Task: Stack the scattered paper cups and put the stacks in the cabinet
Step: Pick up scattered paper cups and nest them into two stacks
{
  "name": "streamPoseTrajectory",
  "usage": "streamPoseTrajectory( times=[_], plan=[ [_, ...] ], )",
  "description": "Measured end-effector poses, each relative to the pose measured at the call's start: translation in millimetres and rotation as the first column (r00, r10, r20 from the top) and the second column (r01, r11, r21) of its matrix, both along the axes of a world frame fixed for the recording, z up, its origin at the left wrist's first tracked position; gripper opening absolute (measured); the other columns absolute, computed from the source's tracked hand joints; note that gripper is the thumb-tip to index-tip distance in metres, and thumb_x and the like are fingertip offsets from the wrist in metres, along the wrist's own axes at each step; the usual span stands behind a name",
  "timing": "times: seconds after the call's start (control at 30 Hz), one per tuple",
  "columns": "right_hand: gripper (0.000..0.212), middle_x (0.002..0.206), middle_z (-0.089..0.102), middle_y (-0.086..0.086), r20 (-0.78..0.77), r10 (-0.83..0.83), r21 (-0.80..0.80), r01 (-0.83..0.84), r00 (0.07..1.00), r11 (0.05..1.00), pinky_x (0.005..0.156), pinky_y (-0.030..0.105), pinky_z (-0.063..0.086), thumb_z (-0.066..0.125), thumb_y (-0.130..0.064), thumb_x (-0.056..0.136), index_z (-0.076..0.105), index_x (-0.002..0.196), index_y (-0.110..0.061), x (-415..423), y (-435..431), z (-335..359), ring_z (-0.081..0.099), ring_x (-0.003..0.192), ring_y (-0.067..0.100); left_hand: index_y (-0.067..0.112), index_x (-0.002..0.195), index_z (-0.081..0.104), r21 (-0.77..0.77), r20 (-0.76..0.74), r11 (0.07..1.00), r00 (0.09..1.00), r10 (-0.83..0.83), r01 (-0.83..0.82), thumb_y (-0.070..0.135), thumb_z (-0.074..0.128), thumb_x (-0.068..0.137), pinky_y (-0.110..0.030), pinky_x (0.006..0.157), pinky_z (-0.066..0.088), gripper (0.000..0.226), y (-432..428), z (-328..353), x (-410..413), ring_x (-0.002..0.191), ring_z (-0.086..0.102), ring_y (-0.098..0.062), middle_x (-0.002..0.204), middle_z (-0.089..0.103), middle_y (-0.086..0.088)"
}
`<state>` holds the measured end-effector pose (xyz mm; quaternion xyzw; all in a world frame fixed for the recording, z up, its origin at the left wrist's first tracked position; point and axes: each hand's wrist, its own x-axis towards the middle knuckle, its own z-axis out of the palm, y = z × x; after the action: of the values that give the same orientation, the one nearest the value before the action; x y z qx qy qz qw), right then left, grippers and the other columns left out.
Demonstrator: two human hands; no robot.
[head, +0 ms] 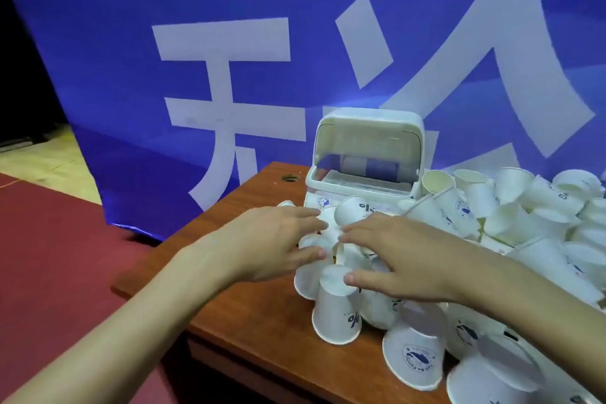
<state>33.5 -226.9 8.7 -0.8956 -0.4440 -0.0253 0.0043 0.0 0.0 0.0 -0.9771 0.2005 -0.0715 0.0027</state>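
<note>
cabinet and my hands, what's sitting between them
Head view: tipped paper cups lie between the cabinet and the left hand and right hand.

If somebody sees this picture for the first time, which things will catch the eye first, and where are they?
First the big blue banner with white characters, filling the background. Then the heap of white paper cups covering the right side of the wooden table, with the left hand and right hand reaching into it. Behind them stands a small white cabinet, its lid raised.
</note>
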Motion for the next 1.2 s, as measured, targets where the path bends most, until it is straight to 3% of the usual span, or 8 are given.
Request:
streamPoseTrajectory(
  times=[0.1,0.3,0.53,0.7,0.87,1.03,1.1,1.2],
  plan=[
    [0.067,0.123,0.06,-0.008,0.005,0.027,-0.066,-0.027,1.0,0.997,0.091,0.042,0.05,0.046,-0.077,0.081,0.048,0.138,-0.042,7.6,14.7,-5.7,0.056,0.114,0.015,0.037,0.147,0.037,0.012,-0.057,1.0,0.998,0.022,-0.021,0.049,0.044,0.099,-0.038,0.103,0.044,0.05,11.1,-13.7,12.9,0.139,0.039,-0.014,0.159,0.025,0.017],
    [0.061,0.117,0.066,-0.007,0.025,0.108,-0.171,-0.103,0.994,0.98,0.08,0.036,0.05,0.054,-0.072,0.08,0.052,0.131,-0.038,14.1,40.0,-9.9,0.061,0.107,0.016,0.034,0.151,0.029,-0.014,-0.113,1.0,0.994,0.011,-0.012,0.044,0.057,0.093,-0.04,0.1,0.047,0.066,23.2,-33.6,26.1,0.135,0.044,-0.014,0.156,0.033,0.016],
    [0.053,0.091,0.056,-0.014,-0.003,0.116,-0.163,-0.115,0.993,0.98,0.073,0.034,0.047,0.053,-0.076,0.079,0.056,0.119,-0.041,18.6,58.3,-4.9,0.059,0.093,0.013,0.036,0.152,0.026,-0.062,-0.084,0.995,0.993,0.079,-0.084,0.05,0.06,0.09,-0.039,0.08,0.053,0.072,34.8,-35.1,19.1,0.1,0.057,-0.016,0.125,0.046,0.007],
    [0.046,0.106,0.059,-0.013,0.001,0.083,-0.056,-0.083,0.997,0.995,0.074,0.035,0.046,0.055,-0.071,0.079,0.049,0.108,-0.036,15.3,69.1,-5.7,0.056,0.09,0.014,0.038,0.13,0.047,-0.113,-0.037,0.976,0.983,0.182,-0.185,0.057,0.069,0.08,-0.023,0.067,0.05,0.058,68.9,-31.0,-1.0,0.082,0.052,-0.008,0.112,0.036,0.014],
    [0.058,0.112,0.044,-0.008,0.041,0.033,-0.153,-0.026,0.999,0.988,0.063,0.036,0.036,0.062,-0.074,0.075,0.038,0.099,-0.027,6.6,79.8,-26.1,0.045,0.078,0.019,0.032,0.109,0.036,-0.02,-0.044,0.962,0.961,0.272,-0.274,0.055,0.082,0.064,-0.022,0.058,0.037,0.069,80.9,-43.8,-19.3,0.074,0.041,-0.008,0.115,0.029,0.015],
    [0.054,0.112,0.048,-0.009,0.099,0.0,-0.128,0.012,0.995,0.992,0.066,0.037,0.041,0.039,-0.083,0.081,0.044,0.093,-0.031,16.7,87.3,-30.4,0.051,0.079,0.02,0.032,0.102,0.037,-0.203,-0.125,0.925,0.945,0.301,-0.321,0.079,0.061,0.07,-0.031,0.068,0.05,0.062,77.6,-55.9,-20.5,0.08,0.056,-0.008,0.117,0.034,0.019],
    [0.041,0.129,0.046,-0.011,0.076,0.031,-0.076,-0.025,0.997,0.997,0.075,0.037,0.046,0.046,-0.063,0.09,0.044,0.119,-0.035,27.9,93.7,-27.1,0.059,0.093,0.022,0.033,0.119,0.035,-0.292,-0.078,0.875,0.921,0.381,-0.386,0.074,0.051,0.082,-0.032,0.074,0.049,0.057,78.7,-58.9,-12.9,0.091,0.061,-0.013,0.126,0.042,0.014],
    [0.063,0.142,0.049,-0.011,-0.107,0.069,-0.162,-0.086,0.992,0.983,0.088,0.038,0.049,0.055,-0.043,0.09,0.03,0.147,-0.041,41.7,103.6,-24.3,0.059,0.115,0.023,0.033,0.154,0.007,-0.305,-0.227,0.81,0.864,0.448,-0.5,0.067,0.05,0.089,-0.037,0.097,0.045,0.085,82.0,-64.0,0.4,0.128,0.052,-0.021,0.158,0.029,0.007]
  ],
)
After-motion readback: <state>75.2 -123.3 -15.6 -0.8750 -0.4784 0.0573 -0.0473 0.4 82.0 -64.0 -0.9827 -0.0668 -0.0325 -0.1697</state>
